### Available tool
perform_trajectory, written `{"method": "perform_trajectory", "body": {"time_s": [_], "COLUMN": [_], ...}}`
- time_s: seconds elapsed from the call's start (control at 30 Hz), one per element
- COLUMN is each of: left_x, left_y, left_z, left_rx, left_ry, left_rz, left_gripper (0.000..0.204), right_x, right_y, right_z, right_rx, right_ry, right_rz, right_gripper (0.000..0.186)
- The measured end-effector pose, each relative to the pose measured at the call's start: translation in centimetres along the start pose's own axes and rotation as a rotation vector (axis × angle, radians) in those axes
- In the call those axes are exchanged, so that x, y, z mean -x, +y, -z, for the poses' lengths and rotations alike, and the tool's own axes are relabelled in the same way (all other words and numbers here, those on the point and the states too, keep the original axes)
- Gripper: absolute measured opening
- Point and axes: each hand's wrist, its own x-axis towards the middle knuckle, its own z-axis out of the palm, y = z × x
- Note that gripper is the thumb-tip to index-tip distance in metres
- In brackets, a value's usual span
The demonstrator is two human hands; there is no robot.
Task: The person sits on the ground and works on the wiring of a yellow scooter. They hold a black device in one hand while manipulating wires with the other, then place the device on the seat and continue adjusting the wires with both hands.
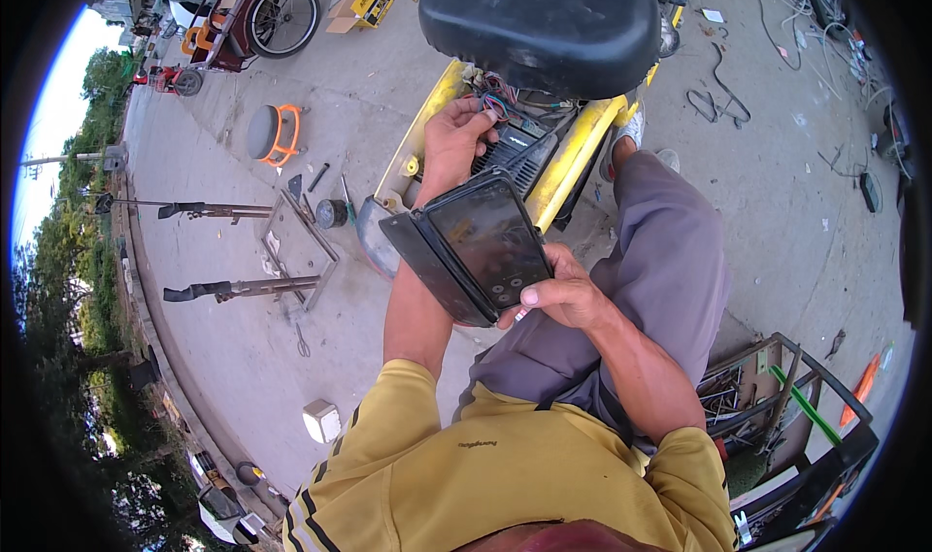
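My right hand grips a black rectangular panel with a dark glossy screen, held tilted in front of my chest. My left hand reaches past the panel into the open side of a yellow vehicle body, its fingers among a bundle of coloured wires beside a black finned box. Whether the fingers pinch a wire is hidden. A black padded seat sits raised above the wires.
Concrete ground all around. A metal frame with two long arms and an orange-ringed stool lie to the left. A wheeled vehicle stands far left. A tool crate is at the lower right, loose cables at the upper right.
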Motion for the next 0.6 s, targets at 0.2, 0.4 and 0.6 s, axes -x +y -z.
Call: {"method": "perform_trajectory", "body": {"time_s": [0.2,0.4,0.6], "left_x": [0.1,0.0,-0.25], "left_y": [0.18,0.19,-0.02], "left_z": [-0.19,-0.19,0.03], "left_rx": [-0.01,-0.049,-0.06], "left_ry": [-0.002,-0.018,-0.017], "left_rz": [-0.011,0.008,0.031], "left_gripper": [0.024,0.023,0.02], "right_x": [0.0,0.01,0.04], "right_y": [0.03,0.06,-0.04], "right_z": [0.04,0.01,-0.15], "right_rx": [-0.002,0.003,0.004], "right_ry": [0.002,0.006,0.026], "right_rz": [0.002,0.002,-0.003], "right_gripper": [0.057,0.055,0.057]}}
